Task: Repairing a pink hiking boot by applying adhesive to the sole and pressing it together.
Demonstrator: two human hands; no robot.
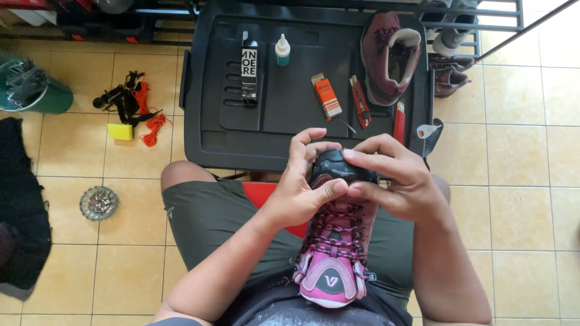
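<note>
A pink and maroon hiking shoe (334, 253) with a black rubber toe cap (340, 166) rests in my lap, toe pointing away from me. My left hand (302, 184) grips the left side of the toe, thumb pressed on its upper edge. My right hand (393, 175) holds the right side, fingers curled over the toe cap. On the black plastic tray table (211, 139) in front lie the matching maroon shoe (389, 57), an orange glue box (326, 95), a red utility knife (360, 101), a small white bottle with a green band (282, 51) and a black carton (249, 66).
A small white funnel-shaped cap (426, 130) lies at the tray's right edge. On the tiled floor to the left are a yellow sponge (120, 131), orange cord with black straps (142, 108), a green bucket (36, 90) and a glass ashtray (98, 202). More shoes sit on a rack (450, 75) at the upper right.
</note>
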